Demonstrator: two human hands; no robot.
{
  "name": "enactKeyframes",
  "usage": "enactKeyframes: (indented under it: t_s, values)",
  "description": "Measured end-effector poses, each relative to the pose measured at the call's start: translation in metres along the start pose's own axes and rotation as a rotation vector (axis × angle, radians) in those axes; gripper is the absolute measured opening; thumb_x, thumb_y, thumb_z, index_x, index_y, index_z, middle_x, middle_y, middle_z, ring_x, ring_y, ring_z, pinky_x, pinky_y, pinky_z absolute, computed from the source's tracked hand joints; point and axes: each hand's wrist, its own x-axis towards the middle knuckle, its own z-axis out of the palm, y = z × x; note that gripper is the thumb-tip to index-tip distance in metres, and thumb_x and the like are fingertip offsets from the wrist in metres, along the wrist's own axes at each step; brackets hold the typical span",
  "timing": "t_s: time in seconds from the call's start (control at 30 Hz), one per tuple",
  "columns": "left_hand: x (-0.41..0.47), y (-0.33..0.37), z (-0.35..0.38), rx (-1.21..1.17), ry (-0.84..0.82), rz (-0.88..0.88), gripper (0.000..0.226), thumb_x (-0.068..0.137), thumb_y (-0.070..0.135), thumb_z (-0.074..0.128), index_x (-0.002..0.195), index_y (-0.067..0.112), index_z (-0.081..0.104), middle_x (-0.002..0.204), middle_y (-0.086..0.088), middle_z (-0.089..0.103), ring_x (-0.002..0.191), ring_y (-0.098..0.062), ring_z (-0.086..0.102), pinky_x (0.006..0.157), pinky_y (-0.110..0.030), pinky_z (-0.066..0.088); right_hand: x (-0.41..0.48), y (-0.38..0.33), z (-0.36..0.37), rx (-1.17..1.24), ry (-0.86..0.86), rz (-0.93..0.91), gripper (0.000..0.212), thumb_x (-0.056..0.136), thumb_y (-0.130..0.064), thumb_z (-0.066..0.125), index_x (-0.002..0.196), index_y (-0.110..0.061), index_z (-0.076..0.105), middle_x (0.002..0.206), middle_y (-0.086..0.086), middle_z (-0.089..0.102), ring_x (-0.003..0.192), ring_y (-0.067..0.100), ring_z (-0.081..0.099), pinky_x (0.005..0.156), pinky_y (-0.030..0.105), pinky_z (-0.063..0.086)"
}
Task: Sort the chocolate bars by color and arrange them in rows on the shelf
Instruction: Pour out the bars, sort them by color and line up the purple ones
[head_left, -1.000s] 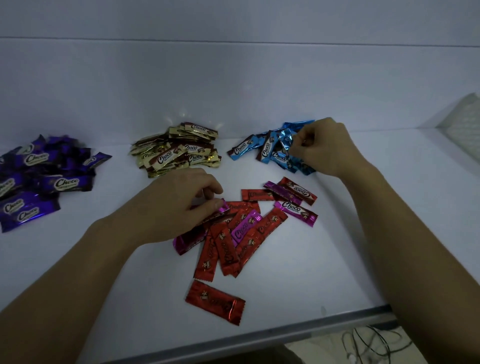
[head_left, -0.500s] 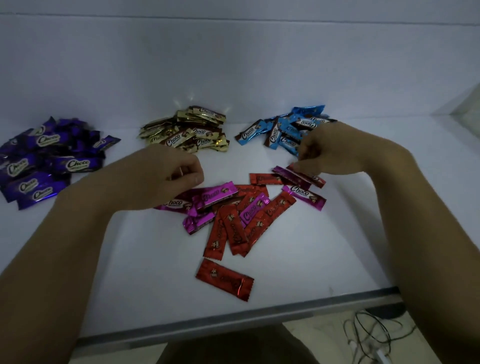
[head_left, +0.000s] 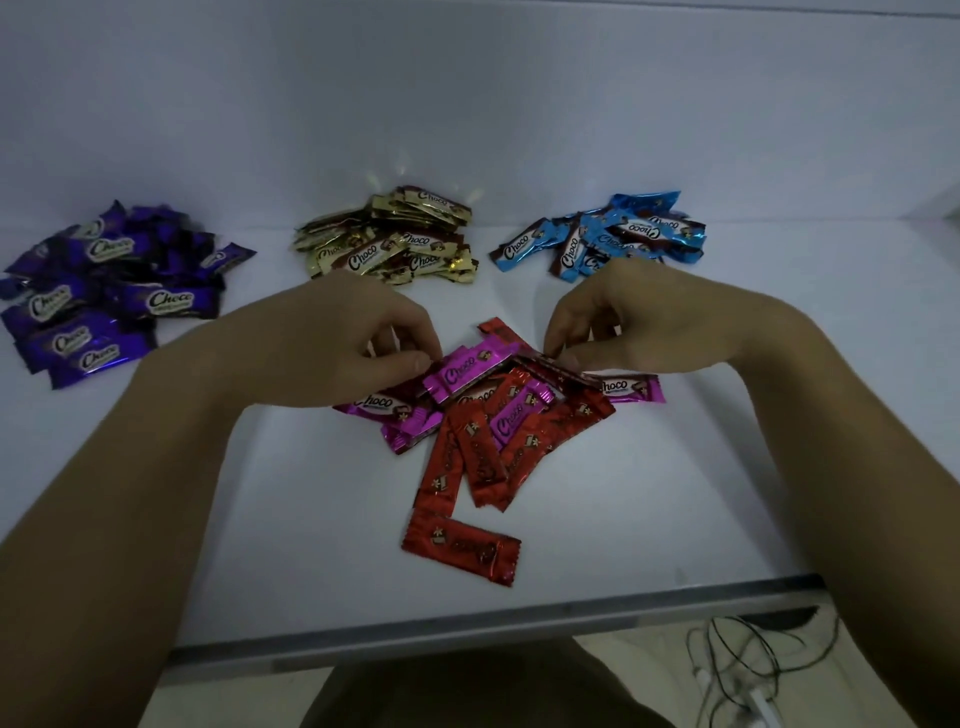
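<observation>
Mixed pile (head_left: 498, 431): red and pink bars heaped on the white shelf (head_left: 311, 519).
Left hand (head_left: 363, 332): pinches the left end of the pink bar (head_left: 467, 371) on top of the pile.
Right hand (head_left: 623, 327): pinches a dark red bar (head_left: 556, 366) at the pile's far-right edge.
Single red bar (head_left: 460, 551): just in front of the pile.
Gold heap (head_left: 389, 239): behind the pile.
Blue heap (head_left: 608, 234): behind it, to the right.
Purple heap (head_left: 104, 296): well to its left.

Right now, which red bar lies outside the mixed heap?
The red bar nearest the shelf's front edge: it lies flat on its own, while the other red bars overlap pink ones in the heap.
</observation>
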Motion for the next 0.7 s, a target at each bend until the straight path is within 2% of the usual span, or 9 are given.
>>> enactKeyframes:
  t_s: [0.1, 0.17, 0.27, 0.33, 0.47, 0.6, 0.7]
  values:
    - [0.003, 0.006, 0.001, 0.039, 0.072, 0.137, 0.024, 0.088, 0.041, 0.066, 0.108, 0.027, 0.068, 0.084, 0.017, 0.061, 0.082, -0.009, 0.060, 0.066, -0.010, 0.043, 0.000, 0.000, 0.000, 0.028, -0.009, -0.010, 0.016, 0.088, -0.038, 0.070, 0.102, -0.031, 0.072, 0.089, -0.019, 0.070, 0.076, 0.002, 0.066, 0.063, 0.013, 0.046]
    - [0.004, 0.010, 0.005, 0.031, 0.001, 0.221, 0.036, 0.080, 0.050, 0.071, 0.110, 0.031, 0.068, 0.090, 0.017, 0.059, 0.085, -0.009, 0.058, 0.071, -0.007, 0.040, -0.001, 0.000, -0.001, 0.036, -0.011, -0.006, 0.023, 0.083, -0.044, 0.075, 0.103, -0.034, 0.070, 0.090, -0.020, 0.070, 0.073, 0.005, 0.067, 0.062, 0.015, 0.048]
    - [0.008, 0.018, 0.013, -0.004, -0.190, 0.234, 0.055, 0.066, 0.062, 0.071, 0.117, 0.047, 0.062, 0.104, 0.023, 0.053, 0.098, 0.001, 0.054, 0.078, -0.008, 0.043, -0.002, -0.001, -0.001, 0.034, -0.033, 0.003, 0.032, 0.076, -0.041, 0.082, 0.104, -0.035, 0.068, 0.090, -0.020, 0.069, 0.072, 0.003, 0.065, 0.062, 0.010, 0.045]
    - [0.008, 0.018, 0.016, 0.003, -0.292, 0.227, 0.067, 0.063, 0.059, 0.073, 0.126, 0.055, 0.050, 0.111, 0.026, 0.044, 0.106, 0.006, 0.047, 0.085, -0.013, 0.042, -0.002, -0.001, -0.001, 0.047, -0.055, 0.008, 0.035, 0.074, -0.038, 0.083, 0.105, -0.035, 0.068, 0.089, -0.019, 0.068, 0.071, 0.002, 0.063, 0.062, 0.009, 0.043]
    - [0.002, 0.015, 0.014, -0.020, -0.388, 0.222, 0.081, 0.067, 0.033, 0.073, 0.133, 0.061, 0.035, 0.119, 0.024, 0.037, 0.110, 0.008, 0.038, 0.087, -0.016, 0.036, -0.002, 0.000, -0.001, 0.046, -0.056, -0.003, 0.038, 0.072, -0.040, 0.084, 0.105, -0.039, 0.064, 0.087, -0.019, 0.065, 0.070, 0.001, 0.060, 0.061, 0.012, 0.044]
    - [0.001, 0.013, 0.019, 0.015, -0.328, 0.249, 0.078, 0.063, 0.030, 0.077, 0.128, 0.059, 0.044, 0.115, 0.025, 0.037, 0.104, 0.011, 0.037, 0.081, -0.016, 0.033, -0.001, 0.001, 0.001, 0.048, -0.032, -0.027, 0.035, 0.076, -0.036, 0.083, 0.102, -0.042, 0.061, 0.082, -0.018, 0.063, 0.071, 0.003, 0.060, 0.060, 0.014, 0.045]
    - [0.003, 0.011, 0.020, 0.048, -0.267, 0.244, 0.073, 0.060, 0.034, 0.088, 0.119, 0.057, 0.053, 0.111, 0.029, 0.038, 0.100, 0.011, 0.038, 0.078, -0.018, 0.035, -0.001, 0.001, 0.001, 0.083, 0.012, -0.060, 0.027, 0.079, -0.033, 0.081, 0.101, -0.035, 0.065, 0.083, -0.015, 0.065, 0.069, 0.008, 0.061, 0.059, 0.017, 0.046]
